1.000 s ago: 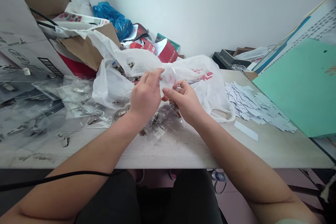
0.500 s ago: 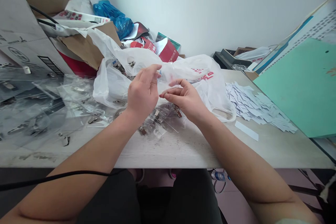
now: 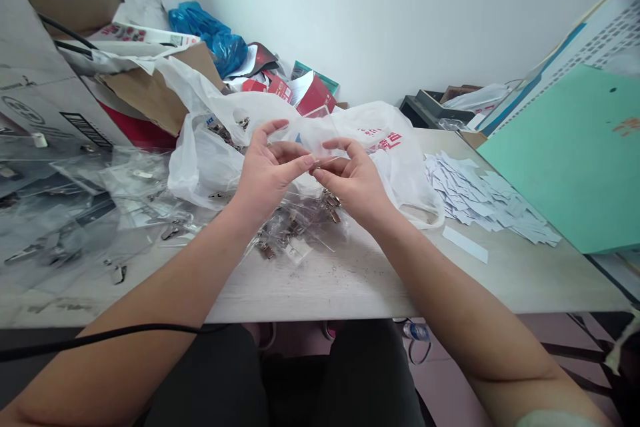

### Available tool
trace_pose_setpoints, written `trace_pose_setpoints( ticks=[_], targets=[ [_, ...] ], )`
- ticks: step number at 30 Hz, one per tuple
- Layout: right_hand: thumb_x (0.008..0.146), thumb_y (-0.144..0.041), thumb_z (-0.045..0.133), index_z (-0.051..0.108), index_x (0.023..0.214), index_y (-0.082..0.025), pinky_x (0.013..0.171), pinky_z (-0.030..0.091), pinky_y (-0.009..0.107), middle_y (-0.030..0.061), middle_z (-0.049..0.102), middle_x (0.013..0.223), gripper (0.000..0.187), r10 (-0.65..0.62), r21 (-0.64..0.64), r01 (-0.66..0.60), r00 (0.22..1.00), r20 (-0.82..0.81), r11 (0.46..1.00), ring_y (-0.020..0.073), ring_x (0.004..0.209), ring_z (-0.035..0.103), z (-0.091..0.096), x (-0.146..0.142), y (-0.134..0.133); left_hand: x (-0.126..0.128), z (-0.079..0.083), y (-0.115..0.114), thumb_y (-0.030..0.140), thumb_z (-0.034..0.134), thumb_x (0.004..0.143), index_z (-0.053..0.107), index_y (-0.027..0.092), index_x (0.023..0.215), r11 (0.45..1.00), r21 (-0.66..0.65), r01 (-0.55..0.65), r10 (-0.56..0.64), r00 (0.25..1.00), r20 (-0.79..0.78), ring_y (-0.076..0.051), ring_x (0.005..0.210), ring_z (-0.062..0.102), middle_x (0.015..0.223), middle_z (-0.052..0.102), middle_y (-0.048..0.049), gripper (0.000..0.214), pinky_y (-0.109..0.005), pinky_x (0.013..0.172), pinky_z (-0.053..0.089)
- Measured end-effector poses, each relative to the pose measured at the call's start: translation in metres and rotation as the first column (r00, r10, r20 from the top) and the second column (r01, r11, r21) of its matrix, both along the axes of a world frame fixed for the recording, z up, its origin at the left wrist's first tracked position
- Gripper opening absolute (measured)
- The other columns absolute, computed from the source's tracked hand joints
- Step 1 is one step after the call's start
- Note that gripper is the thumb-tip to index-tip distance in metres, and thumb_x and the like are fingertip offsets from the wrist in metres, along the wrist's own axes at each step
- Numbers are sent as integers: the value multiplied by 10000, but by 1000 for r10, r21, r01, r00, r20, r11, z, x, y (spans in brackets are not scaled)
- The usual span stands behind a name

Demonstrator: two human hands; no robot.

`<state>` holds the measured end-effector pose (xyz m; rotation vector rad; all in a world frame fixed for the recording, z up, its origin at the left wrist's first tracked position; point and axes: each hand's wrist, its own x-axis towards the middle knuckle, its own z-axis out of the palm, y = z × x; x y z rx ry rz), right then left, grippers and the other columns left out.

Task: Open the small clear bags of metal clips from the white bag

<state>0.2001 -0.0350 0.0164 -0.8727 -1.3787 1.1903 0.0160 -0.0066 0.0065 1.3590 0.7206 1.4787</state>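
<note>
Over the table's middle my left hand point(image 3: 265, 170) and my right hand point(image 3: 350, 177) hold a clear plastic sleeve point(image 3: 313, 133) between them, fingertips pinching its lower edge. The sleeve stands upright in front of a white plastic bag point(image 3: 390, 153) with red print. Under my hands lies a small heap of clear sleeves with metal clips point(image 3: 295, 230). The bag's open mouth shows more metal clips point(image 3: 225, 130) inside.
Many clear sleeves with clips point(image 3: 75, 213) cover the table's left side below a cardboard box point(image 3: 40, 93). A pile of white paper slips point(image 3: 480, 197) lies right, one loose slip point(image 3: 465, 245) nearer me. A green board point(image 3: 575, 153) leans far right. Red boxes and a blue bag point(image 3: 210, 33) sit at the back.
Both hands have lifted slightly and turned the clear sleeve upright. My left hand's fingers have come round to meet the right hand's fingertips at its lower edge.
</note>
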Motion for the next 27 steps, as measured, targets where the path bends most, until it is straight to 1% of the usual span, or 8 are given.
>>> trace_pose_setpoints(
  ticks=[3,9,13,17,20,22,24,27],
  targets=[
    [814,-380,895,560,1215,-305,830,584,398,2,836,1030,528,5,-1,-5,1000,-2,1000,211,949,772,2,0,-2,0,-2,0,333,1012,793,510,321,1424,998,54,-23,26,998,-50,-199,922,806,987,736,30,806,-452,969,691],
    [806,-413,922,555,1227,-322,736,561,381,-5,854,1063,566,-32,-46,33,999,19,998,182,798,700,6,0,-6,0,-8,0,405,912,911,470,350,1507,978,181,-107,144,967,-209,-217,949,824,1092,781,-25,744,-448,928,712],
    [780,-428,953,552,1236,-327,739,583,395,-11,845,997,616,-65,-63,66,998,8,996,200,807,717,7,-1,-6,1,-8,-3,380,861,948,463,372,1554,969,224,-99,159,950,-268,-219,935,829,1150,791,-39,725,-476,939,715],
    [791,-376,941,531,1272,-335,765,618,430,-9,823,988,634,-100,-50,100,995,6,994,233,847,753,7,-1,-7,4,-7,-7,386,856,960,444,381,1581,966,238,-103,169,946,-275,-223,975,830,1162,794,-39,746,-481,967,711],
    [802,-326,924,513,1333,-341,813,645,456,-14,807,962,672,-111,-25,111,994,-20,994,256,898,779,7,-1,-7,6,-6,-8,416,869,959,441,386,1582,967,236,-94,158,950,-268,-234,976,832,1114,794,-25,757,-501,981,705],
    [812,-332,922,504,1392,-352,827,654,462,-15,801,959,715,-101,-11,101,994,-32,995,262,915,782,7,-1,-7,5,-6,-8,444,877,956,443,388,1575,966,240,-91,154,954,-258,-238,973,833,1084,790,-15,758,-510,984,702],
    [822,-372,927,497,1448,-368,819,654,460,-5,806,1004,759,-83,-4,83,996,-28,997,262,920,775,6,-1,-7,4,-6,-6,455,895,942,446,386,1557,968,240,-79,136,963,-232,-233,973,829,1052,786,-3,765,-503,989,700],
    [816,-420,937,496,1485,-386,799,645,449,22,809,1138,803,-65,3,65,998,2,998,253,916,753,4,-1,-5,2,-8,-2,467,920,917,446,375,1534,968,240,-76,120,977,-179,-218,974,823,1013,785,11,783,-474,979,704]
  ],
)
